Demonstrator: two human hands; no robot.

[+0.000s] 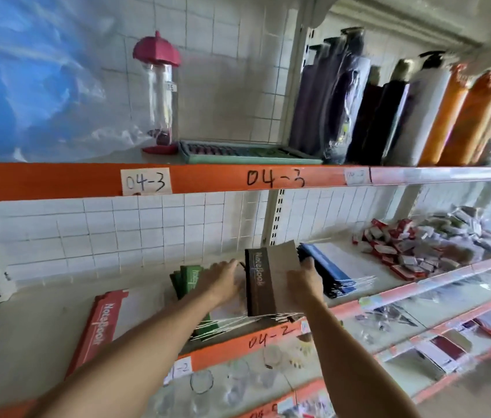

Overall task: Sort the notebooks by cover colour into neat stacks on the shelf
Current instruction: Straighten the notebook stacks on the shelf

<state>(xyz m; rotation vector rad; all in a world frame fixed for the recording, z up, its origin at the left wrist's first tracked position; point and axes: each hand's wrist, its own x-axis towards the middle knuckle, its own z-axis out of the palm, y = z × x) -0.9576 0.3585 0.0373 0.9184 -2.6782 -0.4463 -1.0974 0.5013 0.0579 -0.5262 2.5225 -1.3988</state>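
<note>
On the middle shelf lie notebooks in colour groups. A red notebook stack lies at the left, a green stack behind my left hand, and a blue stack to the right. Between my hands stands a brown notebook stack with a kraft cover, tilted up on its edge. My right hand grips its right side, thumb on top. My left hand reaches in with straight fingers beside the stack's left side, over the green notebooks.
The orange shelf edge is marked 04-2; white elastic straps stick out over it. Small red and white packets are piled at the right. The upper shelf carries a bottle with a pink lid, a flat tray and folded umbrellas.
</note>
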